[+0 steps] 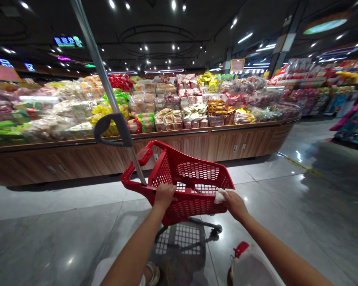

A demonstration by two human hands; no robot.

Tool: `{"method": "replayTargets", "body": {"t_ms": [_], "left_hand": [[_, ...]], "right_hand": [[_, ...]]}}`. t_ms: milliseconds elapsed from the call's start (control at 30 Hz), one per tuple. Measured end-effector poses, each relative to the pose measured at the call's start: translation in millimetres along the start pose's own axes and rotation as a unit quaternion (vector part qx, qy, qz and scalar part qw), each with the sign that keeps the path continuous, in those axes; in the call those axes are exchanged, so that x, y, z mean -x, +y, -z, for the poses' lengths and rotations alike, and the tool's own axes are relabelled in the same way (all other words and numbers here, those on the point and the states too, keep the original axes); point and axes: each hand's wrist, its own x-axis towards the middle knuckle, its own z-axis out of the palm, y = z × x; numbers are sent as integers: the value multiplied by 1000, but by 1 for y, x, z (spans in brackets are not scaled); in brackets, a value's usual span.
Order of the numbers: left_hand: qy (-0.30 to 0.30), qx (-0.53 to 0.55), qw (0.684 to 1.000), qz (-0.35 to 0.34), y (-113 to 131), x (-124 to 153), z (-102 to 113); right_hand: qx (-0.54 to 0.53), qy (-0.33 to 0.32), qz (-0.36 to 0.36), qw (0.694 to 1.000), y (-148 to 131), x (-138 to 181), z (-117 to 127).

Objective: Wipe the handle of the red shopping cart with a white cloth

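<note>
- Supermarket interior, dark ceiling with spot lamps; glossy grey tiled floor (62, 230) reflects the lights.
- Long curved wooden display island (197, 145) runs across the middle of the view, heaped with bagged and boxed snack packets (179, 105) in clear, yellow, red and green wrappers. Labels too blurred to read.
- More stocked shelving (313, 85) stands far right, well apart from the island.
- Red perforated plastic shopping basket on wheels (187, 184) stands on the floor between the person and the island, tilted toward the camera. Inside looks bare; a dark wheel (217, 229) shows beneath its near edge.
- Grey metal pull handle with black grip loop (113, 127) rises from the basket's left rim, slanting up and left out of frame.
- Left hand (164, 195) closed over the near rim of the basket, fingers curled on top.
- Right hand (234, 204) gripping the near right corner of the rim, with a small white crumpled wad (219, 196), tissue or cloth, pressed between hand and basket.
- Shoes at bottom edge: pale one (153, 274) left, white with red tab (241, 250) right.
</note>
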Motion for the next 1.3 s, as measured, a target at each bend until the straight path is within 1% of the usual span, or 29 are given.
{"method": "replayTargets", "body": {"t_ms": [67,233,300,333,367,433,500,633,700,733,767,800,833,900,1033,1100,1133,1167,1200,1233,1300], "left_hand": [[6,5,1000,8,5,-2,0],[19,12,999,24,17,-9,0],[20,12,999,25,19,-12,0],[17,10,1000,20,18,-12,0],[14,8,1000,14,18,-13,0],[5,2,1000,-1,14,-12,1],[-5,-2,1000,-7,11,-11,1],[-16,8,1000,0,8,-9,2],[-15,15,1000,5,10,-9,2],[-14,19,1000,7,11,-9,2],[-11,23,1000,9,13,-9,2],[-9,27,1000,11,14,-9,2],[-6,30,999,14,16,-10,1],[-1,31,999,17,20,-12,0],[18,20,999,22,29,-16,-3],[23,18,999,21,30,-17,-4],[21,19,999,18,30,-17,-4],[18,19,1000,14,28,-16,-4],[15,19,1000,10,26,-16,-3],[11,17,1000,7,24,-14,-2],[2,11,1000,4,18,-11,1]], "right_hand": [[-4,-2,-5,1000,-33,-17,1],[-45,-40,41,997,-144,-78,8],[-52,-44,34,997,-171,-93,10],[-52,-48,35,997,-176,-97,10],[-49,-54,40,997,-175,-97,11],[-40,-71,58,995,-155,-90,13],[-24,-86,63,994,-117,-75,16],[9,-87,20,996,-25,-32,17],[9,-58,4,998,8,-15,14],[9,-44,-3,999,16,-11,13],[8,-34,-6,999,18,-9,12],[6,-30,-7,1000,14,-10,11],[2,-30,-6,1000,3,-15,10],[-13,-40,7,999,-33,-32,10],[-47,-52,45,996,-127,-76,9],[-50,-53,43,996,-156,-90,8],[-48,-55,45,996,-162,-93,8],[-44,-58,50,996,-162,-93,9],[-39,-64,56,996,-156,-90,10],[-33,-70,63,995,-144,-85,12],[-19,-79,65,995,-107,-69,15]]}}
